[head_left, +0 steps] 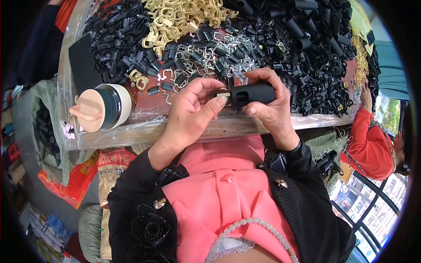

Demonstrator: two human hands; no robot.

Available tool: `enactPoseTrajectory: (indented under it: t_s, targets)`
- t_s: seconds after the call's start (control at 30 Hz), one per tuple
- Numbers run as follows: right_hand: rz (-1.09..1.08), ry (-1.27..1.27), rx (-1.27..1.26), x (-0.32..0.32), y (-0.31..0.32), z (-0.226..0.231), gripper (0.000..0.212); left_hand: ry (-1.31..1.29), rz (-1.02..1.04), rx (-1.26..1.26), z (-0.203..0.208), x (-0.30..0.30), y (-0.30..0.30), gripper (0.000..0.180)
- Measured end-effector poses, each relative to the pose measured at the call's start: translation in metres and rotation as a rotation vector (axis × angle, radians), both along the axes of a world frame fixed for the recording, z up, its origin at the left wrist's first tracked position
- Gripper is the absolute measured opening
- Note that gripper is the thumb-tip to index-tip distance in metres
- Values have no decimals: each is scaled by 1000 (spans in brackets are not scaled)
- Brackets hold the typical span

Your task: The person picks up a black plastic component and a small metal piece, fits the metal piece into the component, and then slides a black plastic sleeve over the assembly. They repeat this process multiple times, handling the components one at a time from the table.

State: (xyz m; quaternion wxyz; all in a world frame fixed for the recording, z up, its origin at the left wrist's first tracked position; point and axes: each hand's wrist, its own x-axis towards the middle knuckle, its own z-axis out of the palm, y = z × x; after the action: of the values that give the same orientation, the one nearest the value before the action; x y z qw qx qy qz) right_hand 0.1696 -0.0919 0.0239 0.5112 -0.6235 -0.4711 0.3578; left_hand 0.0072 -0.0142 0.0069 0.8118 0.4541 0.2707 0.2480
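Observation:
In front of me, over the near table edge, my right hand (275, 109) grips a black cylindrical plastic shell (258, 94) with a slot in its side. Lying sideways, the shell points its narrower end toward my left hand. My left hand (193, 107) pinches a small dark part with a pale gold block (223, 95) between thumb and fingers, right at that end. Fingers cover much of this part, and I cannot tell whether it sits inside the shell. Beyond my hands are bent silvery wire pieces (186, 57) and small black plastic parts (114, 48).
Gold-coloured frames (169, 22) are heaped at the back, with more black cylindrical shells (302, 26) at the back right. A lidded jar (120, 103) stands at the left table edge. A person in a red sleeve (368, 140) reaches onto the table's right end.

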Motion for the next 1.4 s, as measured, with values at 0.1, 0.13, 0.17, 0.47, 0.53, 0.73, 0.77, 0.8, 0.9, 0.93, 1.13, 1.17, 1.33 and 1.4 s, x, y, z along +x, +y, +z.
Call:
enactPoseTrajectory:
  t_s: [0.1, 0.13, 0.17, 0.47, 0.53, 0.73, 0.77, 0.8, 0.9, 0.93, 1.13, 1.17, 1.33, 1.4]
  targets:
    - [62, 7, -28, 0, -3, -2, 60, 24, 3, -1, -2, -1, 1, 24]
    - [94, -1, -31, 1, -4, -3, 59, 39, -3, -14, -2, -1, 1, 23]
    - [125, -9, -35, 3, -4, -5, 57, 55, -8, -26, -3, -1, 2, 23]
    - [233, -194, 149, 5, 7, -14, 46, 76, -77, -119, -2, -2, 15, 19]
    - [169, -83, 62, -3, 1, -16, 47, 132, -57, -114, 4, -3, 9, 18]
    - [161, -165, -60, -2, -3, -11, 45, 144, -137, -178, -2, -6, 11, 21]
    - [288, -299, -15, 5, 1, 0, 50, 102, -121, -204, -5, -7, 7, 25]
    - [397, -438, 15, 10, 4, 13, 55, 58, -121, -243, -5, -7, 7, 29]
    - [586, -516, 89, 11, 15, 50, 60, 29, -131, -161, 4, -6, 8, 38]
    - [675, -546, 96, 11, 18, 56, 63, 19, -147, -147, 6, -6, 7, 42]
    - [791, -72, 22, 5, 25, 53, 68, -29, -181, -251, -7, 1, 9, 50]
    - [788, -87, 9, 4, 25, 53, 67, -21, -196, -283, -8, 1, 9, 50]
    - [577, -127, 156, 2, 22, 36, 59, -136, -114, -488, -7, 6, 2, 50]
    - [525, -153, 151, 4, 20, 26, 55, -140, -122, -507, -10, 8, 3, 48]
